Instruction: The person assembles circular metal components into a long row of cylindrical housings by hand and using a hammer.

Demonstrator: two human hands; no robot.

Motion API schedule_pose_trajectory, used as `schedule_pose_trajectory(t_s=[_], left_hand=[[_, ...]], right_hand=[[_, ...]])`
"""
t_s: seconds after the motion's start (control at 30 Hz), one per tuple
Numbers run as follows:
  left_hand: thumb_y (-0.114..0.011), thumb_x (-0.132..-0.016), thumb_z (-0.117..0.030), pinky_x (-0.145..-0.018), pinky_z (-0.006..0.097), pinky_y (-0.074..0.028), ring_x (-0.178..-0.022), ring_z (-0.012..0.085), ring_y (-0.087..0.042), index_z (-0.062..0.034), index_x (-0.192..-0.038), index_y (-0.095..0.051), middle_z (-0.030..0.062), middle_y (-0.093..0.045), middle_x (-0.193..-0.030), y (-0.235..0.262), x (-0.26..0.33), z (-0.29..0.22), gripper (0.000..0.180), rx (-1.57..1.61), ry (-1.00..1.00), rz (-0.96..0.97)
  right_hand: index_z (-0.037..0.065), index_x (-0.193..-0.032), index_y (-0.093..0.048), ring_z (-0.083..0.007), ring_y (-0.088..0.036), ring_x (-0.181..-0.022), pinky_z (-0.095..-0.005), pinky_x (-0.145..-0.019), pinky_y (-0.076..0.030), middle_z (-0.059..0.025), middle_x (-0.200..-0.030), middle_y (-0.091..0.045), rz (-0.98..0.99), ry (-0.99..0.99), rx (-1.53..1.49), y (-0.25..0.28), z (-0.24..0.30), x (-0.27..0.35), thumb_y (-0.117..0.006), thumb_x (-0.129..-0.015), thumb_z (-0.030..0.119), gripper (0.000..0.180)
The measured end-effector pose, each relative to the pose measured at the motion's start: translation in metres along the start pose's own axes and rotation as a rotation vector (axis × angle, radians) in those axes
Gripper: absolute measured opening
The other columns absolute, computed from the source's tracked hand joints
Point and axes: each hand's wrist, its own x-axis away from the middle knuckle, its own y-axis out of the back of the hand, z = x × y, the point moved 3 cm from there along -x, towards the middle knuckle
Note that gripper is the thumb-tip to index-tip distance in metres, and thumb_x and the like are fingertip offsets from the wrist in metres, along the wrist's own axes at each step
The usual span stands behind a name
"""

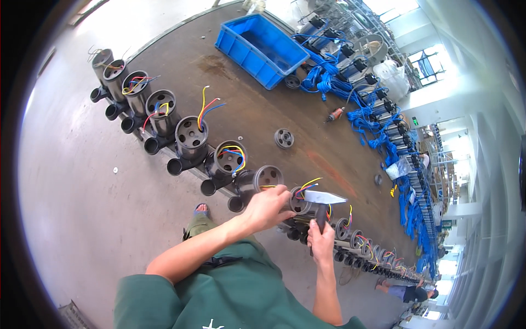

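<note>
Holding a hammer point(324, 197) by its dark handle, clamped in the right grip point(321, 240). Carrying its pale metal head just beside, or above, the open top of a dark cylindrical housing point(300, 206), set in the long row along the edge of the table point(252, 115); cannot tell from this angle whether touching. Keeping the left grip point(267, 208) curled against or right beside that same housing; cannot tell whether pinched on anything or merely steadying.

Liable, by judgement, to catch the left grip with a slightly wide swing, because of so little room between it and the metal head. Liable also to nick or crush the yellow, red and blue wires point(312, 181) standing up out of the housing, through any blow landing among them. Could chip the rim by hitting off-square, or tip the housing sideways by steadying too lightly.
</note>
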Motion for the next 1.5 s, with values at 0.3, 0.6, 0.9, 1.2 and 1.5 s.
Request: schedule_pose_trajectory(t_s=[0.3,0.6,0.9,1.2,1.5], left_hand=[[-0.075,-0.078,-0.007,-0.076,0.037,-0.057,-0.09,0.0266,-0.065,-0.0044,-0.102,-0.065,0.0093,-0.062,-0.096,-0.006,0.028,0.006,0.026,-0.172,-0.144,-0.182],[-0.071,-0.076,-0.006,-0.069,0.038,-0.057,-0.08,0.029,-0.067,-0.0029,-0.093,-0.062,0.0108,-0.063,-0.089,-0.004,0.001,0.017,0.019,-0.203,-0.309,-0.148],[-0.073,-0.077,0.005,-0.062,0.035,-0.057,-0.07,0.0283,-0.069,0.0008,-0.079,-0.062,0.0146,-0.071,-0.095,0.028,0.059,-0.006,0.012,0.213,-0.087,-0.429],[-0.071,-0.075,0.008,-0.063,0.034,-0.056,-0.076,0.0274,-0.069,0.0029,-0.077,-0.062,0.0143,-0.069,-0.095,0.021,0.054,-0.005,0.011,0.368,-0.196,-0.454],[-0.07,-0.077,0.005,-0.064,0.034,-0.053,-0.073,0.0263,-0.066,-0.0003,-0.079,-0.059,0.0112,-0.068,-0.086,0.011,0.063,0.004,0.012,0.465,-0.088,-0.458]], right_hand=[[-0.003,-0.096,-0.07,-0.0059,-0.052,-0.064,-0.0274,-0.058,-0.042,-0.0004,-0.07,-0.064,-0.031,0.411,0.476,-0.03,0.06,-0.005,-0.073,-0.096,0.017,0.021],[0.003,-0.095,-0.063,-0.0023,-0.045,-0.053,-0.0211,-0.045,-0.035,0.0059,-0.068,-0.053,-0.009,0.321,0.273,-0.011,0.046,-0.02,-0.066,-0.101,0.014,0.013],[-0.001,-0.1,-0.069,-0.0062,-0.054,-0.063,-0.0269,-0.058,-0.044,0.0016,-0.069,-0.061,0.094,0.206,0.324,-0.036,0.018,-0.022,-0.071,-0.098,0.021,0.022],[-0.002,-0.109,-0.067,-0.0286,-0.069,-0.064,-0.0397,-0.063,-0.053,-0.0183,-0.072,-0.068,0.136,0.458,0.682,-0.073,0.054,-0.023,-0.068,-0.099,0.026,0.03],[-0.002,-0.11,-0.067,-0.0332,-0.074,-0.075,-0.0412,-0.069,-0.054,-0.0213,-0.081,-0.072,0.155,0.428,0.694,-0.078,0.069,-0.034,-0.068,-0.098,0.022,0.027]])
